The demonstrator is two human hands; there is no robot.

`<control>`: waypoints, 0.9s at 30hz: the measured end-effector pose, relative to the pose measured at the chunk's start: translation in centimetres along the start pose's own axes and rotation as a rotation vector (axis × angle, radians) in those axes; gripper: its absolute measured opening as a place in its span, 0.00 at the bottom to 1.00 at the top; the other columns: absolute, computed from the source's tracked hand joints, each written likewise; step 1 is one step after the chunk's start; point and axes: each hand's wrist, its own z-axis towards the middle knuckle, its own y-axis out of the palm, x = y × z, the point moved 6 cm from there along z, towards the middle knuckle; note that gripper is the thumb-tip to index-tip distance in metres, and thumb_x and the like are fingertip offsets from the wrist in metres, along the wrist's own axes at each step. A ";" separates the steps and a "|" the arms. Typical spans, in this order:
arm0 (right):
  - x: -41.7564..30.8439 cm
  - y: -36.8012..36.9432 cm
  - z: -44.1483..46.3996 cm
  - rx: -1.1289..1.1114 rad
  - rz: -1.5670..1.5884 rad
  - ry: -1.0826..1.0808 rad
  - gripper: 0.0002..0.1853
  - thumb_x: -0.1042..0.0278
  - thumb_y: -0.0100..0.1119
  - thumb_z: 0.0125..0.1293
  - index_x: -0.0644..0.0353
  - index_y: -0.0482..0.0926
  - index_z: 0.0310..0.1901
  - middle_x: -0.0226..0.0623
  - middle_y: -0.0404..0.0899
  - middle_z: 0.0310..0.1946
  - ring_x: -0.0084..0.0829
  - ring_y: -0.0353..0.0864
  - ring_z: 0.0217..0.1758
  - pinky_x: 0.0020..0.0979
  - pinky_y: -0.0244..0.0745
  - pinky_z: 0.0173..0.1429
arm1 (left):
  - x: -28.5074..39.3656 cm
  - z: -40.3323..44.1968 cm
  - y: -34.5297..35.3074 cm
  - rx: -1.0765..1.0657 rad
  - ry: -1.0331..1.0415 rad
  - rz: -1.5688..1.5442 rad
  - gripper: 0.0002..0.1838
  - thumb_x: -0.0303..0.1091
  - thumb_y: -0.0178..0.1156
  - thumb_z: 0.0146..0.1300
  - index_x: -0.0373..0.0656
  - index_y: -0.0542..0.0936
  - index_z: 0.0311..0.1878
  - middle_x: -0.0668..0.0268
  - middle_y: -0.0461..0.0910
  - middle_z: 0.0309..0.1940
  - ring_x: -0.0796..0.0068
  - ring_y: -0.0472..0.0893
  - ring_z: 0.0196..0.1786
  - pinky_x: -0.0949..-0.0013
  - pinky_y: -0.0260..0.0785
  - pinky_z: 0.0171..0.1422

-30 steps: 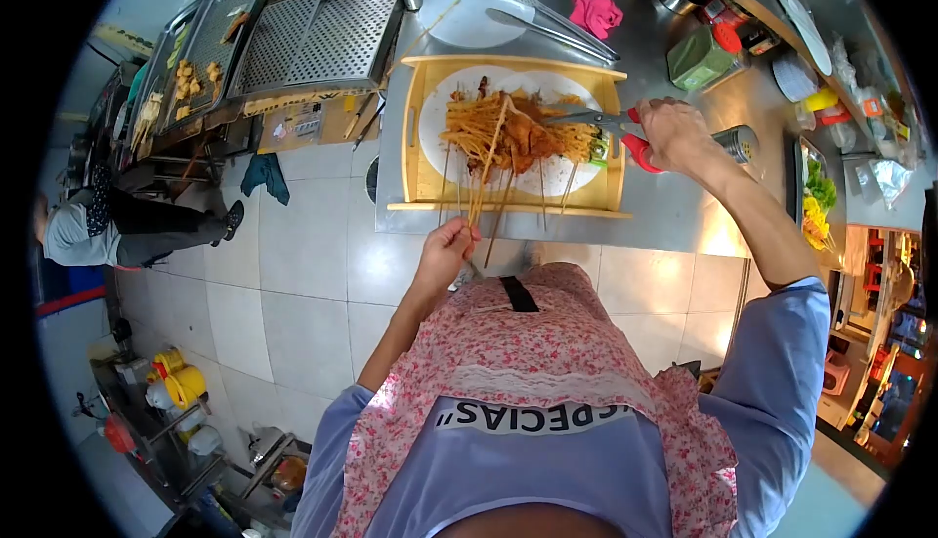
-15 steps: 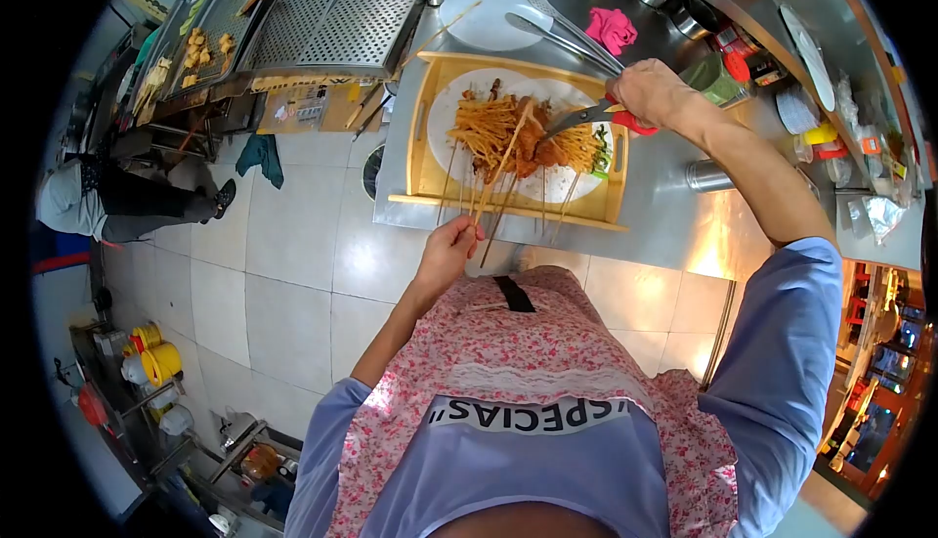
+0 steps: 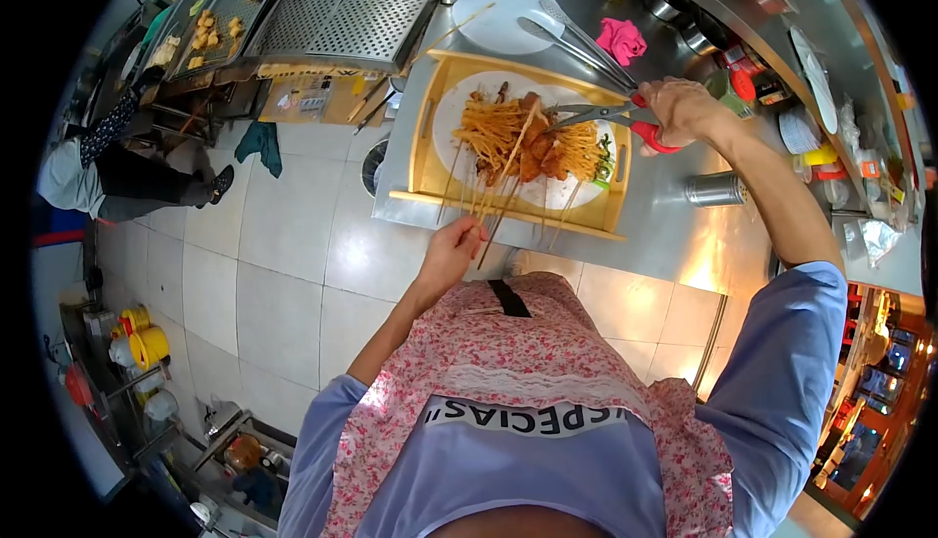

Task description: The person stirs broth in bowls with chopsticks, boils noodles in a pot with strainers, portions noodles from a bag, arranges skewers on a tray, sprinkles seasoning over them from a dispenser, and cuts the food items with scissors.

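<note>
My left hand (image 3: 455, 253) pinches the lower end of a wooden skewer (image 3: 510, 174) at the front of a yellow wooden tray (image 3: 423, 113). Browned fried meat (image 3: 532, 157) is at the skewer's upper part, over a white plate (image 3: 443, 142) in the tray. My right hand (image 3: 681, 111) grips red-handled scissors (image 3: 645, 131), their blades spread apart and pointing left at the meat. Whether the blades touch it, I cannot tell. Golden strand-like fried bundles (image 3: 487, 126) on skewers lie on both sides, with green pieces (image 3: 604, 162) at the plate's right.
Behind the tray are an empty white plate (image 3: 498, 15), metal tongs (image 3: 586, 47) and a pink cloth (image 3: 621, 40). A metal canister (image 3: 716, 189) stands at right, below shelves of jars. Perforated metal trays (image 3: 376, 20) are at upper left. Another person (image 3: 127, 172) stands at far left.
The scissors have opened wider, and my right hand has shifted slightly right and down. My left hand stays nearly still on the skewer. The other person's arm now reaches toward the metal trays.
</note>
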 end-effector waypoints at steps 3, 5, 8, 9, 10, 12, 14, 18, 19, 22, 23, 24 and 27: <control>-0.3 0.2 0.5 -0.225 0.090 0.055 0.40 0.42 0.73 0.41 0.65 0.73 0.50 0.49 0.79 0.39 0.45 0.77 0.49 0.38 0.71 0.53 | 0.1 -0.1 0.2 -0.014 -0.001 -0.013 0.10 0.28 0.45 0.69 0.40 0.74 0.33 0.74 0.64 0.19 0.86 0.63 0.24 0.79 0.56 0.29; -1.0 0.3 0.7 -0.228 0.121 0.046 0.40 0.40 0.71 0.42 0.67 0.74 0.48 0.49 0.79 0.40 0.45 0.77 0.49 0.39 0.71 0.52 | -0.1 0.0 0.6 -0.034 -0.009 -0.045 0.10 0.28 0.45 0.70 0.40 0.74 0.33 0.74 0.64 0.20 0.85 0.62 0.25 0.80 0.54 0.30; -1.6 0.7 1.3 -0.250 0.146 0.047 0.36 0.39 0.69 0.43 0.66 0.76 0.43 0.49 0.79 0.38 0.46 0.78 0.47 0.39 0.72 0.50 | 0.0 -0.2 0.8 -0.001 -0.009 -0.002 0.10 0.28 0.45 0.69 0.39 0.74 0.33 0.75 0.64 0.21 0.86 0.62 0.26 0.80 0.55 0.31; -1.7 0.8 1.5 -0.261 0.151 0.049 0.35 0.38 0.69 0.43 0.66 0.77 0.41 0.49 0.80 0.37 0.46 0.78 0.46 0.40 0.72 0.49 | 0.2 -0.2 0.8 0.000 0.010 0.007 0.10 0.28 0.45 0.69 0.39 0.74 0.33 0.74 0.65 0.20 0.86 0.62 0.24 0.79 0.56 0.29; -1.9 0.8 1.6 -0.263 0.179 0.048 0.34 0.38 0.69 0.43 0.65 0.78 0.39 0.49 0.80 0.35 0.47 0.78 0.44 0.40 0.72 0.48 | 0.3 -0.3 0.8 0.000 0.030 0.017 0.09 0.28 0.46 0.69 0.39 0.74 0.33 0.74 0.65 0.19 0.86 0.63 0.23 0.79 0.56 0.27; -2.2 0.7 1.5 -0.268 0.238 0.048 0.31 0.39 0.69 0.43 0.64 0.79 0.34 0.50 0.79 0.32 0.48 0.79 0.42 0.40 0.72 0.46 | 0.3 -0.5 0.8 0.002 0.043 0.024 0.09 0.28 0.46 0.69 0.39 0.74 0.34 0.74 0.66 0.19 0.85 0.63 0.23 0.78 0.57 0.26; -2.4 0.4 1.4 -0.188 0.193 0.000 0.28 0.42 0.70 0.44 0.63 0.79 0.31 0.49 0.79 0.29 0.49 0.79 0.40 0.40 0.72 0.45 | 0.2 -0.5 0.8 0.004 0.028 0.021 0.10 0.29 0.46 0.69 0.39 0.74 0.33 0.74 0.66 0.19 0.85 0.63 0.23 0.78 0.57 0.26; -2.6 0.6 1.8 0.053 0.123 -0.126 0.22 0.50 0.71 0.45 0.63 0.78 0.28 0.47 0.79 0.26 0.48 0.79 0.39 0.41 0.72 0.43 | -0.4 -0.6 0.1 0.039 0.038 0.003 0.10 0.29 0.46 0.69 0.38 0.75 0.33 0.74 0.65 0.19 0.85 0.63 0.23 0.78 0.57 0.27; -2.5 1.2 2.3 0.100 0.066 -0.130 0.19 0.54 0.71 0.46 0.62 0.78 0.27 0.45 0.79 0.26 0.46 0.80 0.38 0.41 0.73 0.44 | -0.4 -0.6 -0.3 0.052 0.046 0.018 0.10 0.29 0.46 0.69 0.38 0.75 0.33 0.74 0.65 0.19 0.85 0.63 0.23 0.78 0.57 0.27; -2.9 1.2 1.7 -0.001 0.011 -0.047 0.19 0.54 0.71 0.47 0.60 0.78 0.32 0.44 0.80 0.27 0.46 0.80 0.39 0.39 0.73 0.46 | -0.4 -0.8 -1.4 0.087 0.002 0.057 0.10 0.29 0.46 0.69 0.38 0.75 0.33 0.74 0.66 0.19 0.86 0.63 0.24 0.78 0.57 0.27; -2.9 1.5 1.3 0.023 -0.018 -0.049 0.18 0.55 0.70 0.47 0.59 0.80 0.33 0.43 0.81 0.29 0.44 0.81 0.40 0.38 0.74 0.45 | -0.2 -1.0 -1.7 0.100 -0.025 0.068 0.10 0.29 0.46 0.68 0.38 0.75 0.33 0.74 0.66 0.20 0.86 0.64 0.24 0.78 0.57 0.28; -2.7 2.1 0.9 0.046 -0.047 -0.052 0.17 0.56 0.70 0.48 0.58 0.81 0.35 0.42 0.82 0.31 0.43 0.81 0.40 0.37 0.75 0.45 | 0.1 -1.2 -1.8 0.104 -0.046 0.081 0.11 0.29 0.46 0.69 0.39 0.75 0.33 0.74 0.66 0.20 0.86 0.63 0.25 0.79 0.56 0.29; -2.3 3.7 0.7 0.020 -0.145 0.023 0.20 0.56 0.69 0.48 0.53 0.80 0.43 0.37 0.83 0.39 0.43 0.81 0.47 0.34 0.75 0.50 | 1.1 -1.9 -2.1 0.105 -0.114 0.128 0.11 0.31 0.46 0.70 0.40 0.76 0.35 0.73 0.65 0.20 0.85 0.62 0.25 0.79 0.56 0.32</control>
